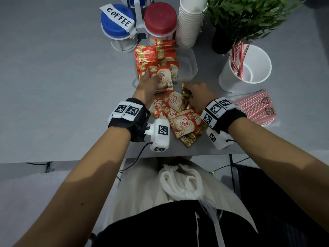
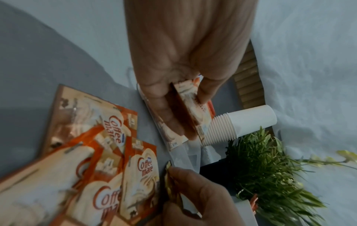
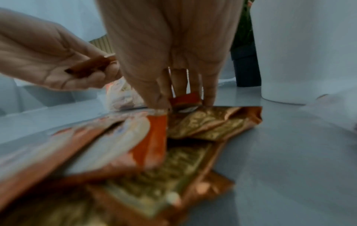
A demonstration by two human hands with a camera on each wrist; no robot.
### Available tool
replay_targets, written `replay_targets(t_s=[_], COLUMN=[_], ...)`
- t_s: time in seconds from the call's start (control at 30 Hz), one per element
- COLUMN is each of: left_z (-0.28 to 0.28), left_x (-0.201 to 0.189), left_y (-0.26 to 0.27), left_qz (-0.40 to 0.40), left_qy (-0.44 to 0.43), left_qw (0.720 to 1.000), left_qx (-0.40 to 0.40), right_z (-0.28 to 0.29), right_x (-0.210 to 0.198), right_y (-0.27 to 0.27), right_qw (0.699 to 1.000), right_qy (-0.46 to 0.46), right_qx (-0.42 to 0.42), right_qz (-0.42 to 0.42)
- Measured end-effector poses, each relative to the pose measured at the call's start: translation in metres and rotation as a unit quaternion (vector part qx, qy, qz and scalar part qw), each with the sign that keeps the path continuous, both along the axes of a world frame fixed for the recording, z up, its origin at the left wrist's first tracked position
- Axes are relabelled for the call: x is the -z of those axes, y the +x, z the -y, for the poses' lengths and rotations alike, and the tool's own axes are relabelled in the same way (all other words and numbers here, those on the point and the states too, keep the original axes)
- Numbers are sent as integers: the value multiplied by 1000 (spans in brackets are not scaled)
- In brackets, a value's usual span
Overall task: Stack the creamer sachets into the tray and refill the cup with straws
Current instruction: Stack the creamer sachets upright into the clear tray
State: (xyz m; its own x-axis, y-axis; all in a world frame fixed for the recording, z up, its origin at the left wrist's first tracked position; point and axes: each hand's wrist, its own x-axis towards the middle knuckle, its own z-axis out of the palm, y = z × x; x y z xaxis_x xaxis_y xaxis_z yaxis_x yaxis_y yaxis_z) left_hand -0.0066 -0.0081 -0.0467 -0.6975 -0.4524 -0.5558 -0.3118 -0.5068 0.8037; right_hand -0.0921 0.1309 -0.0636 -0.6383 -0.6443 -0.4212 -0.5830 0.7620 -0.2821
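Note:
My left hand (image 1: 151,83) grips a red and cream creamer sachet (image 1: 162,78) at the near left corner of the clear plastic tray (image 1: 194,68); the left wrist view shows the sachet (image 2: 193,107) pinched between thumb and fingers. Several sachets (image 1: 154,56) stand stacked in the tray's left part. My right hand (image 1: 193,92) pinches a sachet showing its gold back (image 1: 185,91) at the far end of the loose pile (image 1: 178,113). At the right stands a white cup (image 1: 256,68) holding a few red-striped straws (image 1: 238,57). A packet of straws (image 1: 256,107) lies beside it.
Behind the tray stand a blue-lidded jar labelled COFFEE (image 1: 117,20), a red-lidded jar (image 1: 160,18), a stack of paper cups (image 1: 190,22) and a potted plant (image 1: 249,15). The table's front edge (image 1: 178,155) runs just behind my wrists.

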Motion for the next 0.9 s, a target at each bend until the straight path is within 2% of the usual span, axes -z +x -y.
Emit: replay_targets(t_s=[0.07, 0.27, 0.33, 0.47, 0.57, 0.63, 0.9], left_z=[-1, -1, -3, -8, -13, -17, -37], left_x=[-1, 4, 4, 2, -2, -6, -8], left_y=[2, 7, 9, 8, 8, 8, 19], left_qz=[-1, 11, 7, 7, 7, 7, -2], left_qy=[12, 23, 16, -10, -23, -24, -44], left_qw=[1000, 1000, 1000, 1000, 999, 998, 988], left_qx=[7, -16, -11, 9, 38, 62, 150], right_z=[-1, -6, -6, -6, -8, -9, -7], right_x=[0, -18, -26, -38, -41, -43, -31], right_y=[-2, -17, -17, -11, -9, -6, 4], right_qw=[1000, 978, 960, 907, 887, 890, 909], right_qy=[-15, -180, -250, -345, -364, -348, -317], right_qx=[19, 96, 129, 201, 200, 184, 179], right_qz=[3, -45, -6, 131, 204, 230, 203])
